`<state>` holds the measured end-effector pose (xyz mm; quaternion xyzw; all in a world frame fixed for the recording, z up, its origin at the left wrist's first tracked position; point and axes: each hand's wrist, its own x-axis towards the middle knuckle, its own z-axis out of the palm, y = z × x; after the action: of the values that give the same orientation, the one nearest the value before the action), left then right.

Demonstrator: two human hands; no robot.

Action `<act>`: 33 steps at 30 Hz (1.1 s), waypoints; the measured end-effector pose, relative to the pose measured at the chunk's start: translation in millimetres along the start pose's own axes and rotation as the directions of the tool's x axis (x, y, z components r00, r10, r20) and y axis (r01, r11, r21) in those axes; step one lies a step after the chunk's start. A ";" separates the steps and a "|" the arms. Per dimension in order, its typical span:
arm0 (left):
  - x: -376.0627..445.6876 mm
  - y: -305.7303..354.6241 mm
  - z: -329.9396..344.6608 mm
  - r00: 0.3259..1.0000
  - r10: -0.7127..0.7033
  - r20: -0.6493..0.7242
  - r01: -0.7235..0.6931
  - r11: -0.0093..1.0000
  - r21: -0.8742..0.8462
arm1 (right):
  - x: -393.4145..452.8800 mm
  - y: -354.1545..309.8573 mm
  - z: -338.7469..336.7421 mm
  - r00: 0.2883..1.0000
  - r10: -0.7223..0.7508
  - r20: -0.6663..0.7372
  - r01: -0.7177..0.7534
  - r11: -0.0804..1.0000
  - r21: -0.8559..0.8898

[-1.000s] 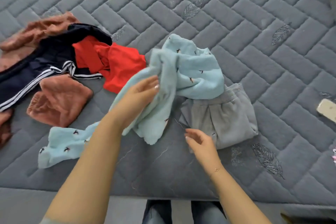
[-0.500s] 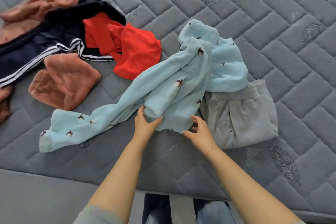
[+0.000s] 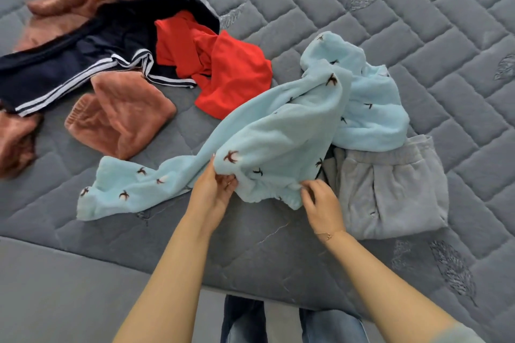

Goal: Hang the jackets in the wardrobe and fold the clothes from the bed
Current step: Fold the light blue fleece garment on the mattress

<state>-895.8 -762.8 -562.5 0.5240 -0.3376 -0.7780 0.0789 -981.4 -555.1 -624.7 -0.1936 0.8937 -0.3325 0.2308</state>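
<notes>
Light blue fleece trousers with small bird prints [image 3: 281,131] lie crumpled across the grey quilted bed [image 3: 418,36]. My left hand [image 3: 213,192] pinches the left end of their elastic waistband. My right hand [image 3: 320,206] pinches the same waistband at its right end. One leg trails off to the left on the mattress. Under the blue cloth's right side lies a folded grey garment [image 3: 390,186].
At the back left lie a red garment [image 3: 223,69], a navy piece with white stripes [image 3: 69,69] and several pinkish-brown fleece pieces [image 3: 122,117]. The bed's front edge runs just below my forearms, with my jeans-clad legs [image 3: 278,320] beyond it.
My left hand dropped from holding the blue cloth up to the waistband near the mattress. My right hand closed on the waistband's other end. The view shifted slightly.
</notes>
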 end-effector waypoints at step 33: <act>-208.6 188.4 132.8 0.766 0.635 -0.096 -0.618 0.770 0.161 | -42.0 -230.5 -303.7 0.954 -0.211 0.214 0.278 0.891 -0.360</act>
<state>-963.2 -747.7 -259.4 0.4397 -0.5327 -0.6451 0.3268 -1067.0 -543.1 -251.0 -0.3740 0.8870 -0.1588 0.2194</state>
